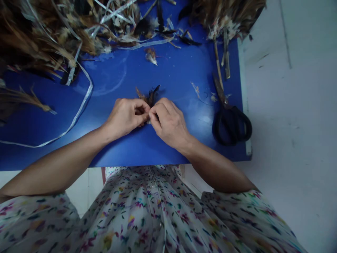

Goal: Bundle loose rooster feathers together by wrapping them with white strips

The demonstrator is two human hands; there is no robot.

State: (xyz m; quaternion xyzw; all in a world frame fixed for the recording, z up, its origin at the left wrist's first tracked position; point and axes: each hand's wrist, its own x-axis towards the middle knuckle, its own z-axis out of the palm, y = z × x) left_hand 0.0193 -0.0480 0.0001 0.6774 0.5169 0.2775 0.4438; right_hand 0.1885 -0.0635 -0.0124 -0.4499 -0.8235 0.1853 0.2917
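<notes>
Near the front edge of the blue table, a small bunch of brown and black feathers [150, 95] pokes out between my hands. My left hand [129, 114] is closed in a pinch on the bunch from the left, thumb and forefinger together. From the right, my right hand [170, 121] pinches at the same spot, its fingertips meeting those of the left. Most of the bunch's lower end is hidden behind my fingers, with a whitish bit showing underneath. Whether a thread is held there too cannot be made out.
Black-handled scissors [229, 119] lie at the table's right side, blades pointing away. A large heap of feathers [28, 38] fills the far left, with a white plastic strip [85, 96] trailing from it. Feather bundles on sticks [223, 24] lie far right. A wall [295, 105] borders the table.
</notes>
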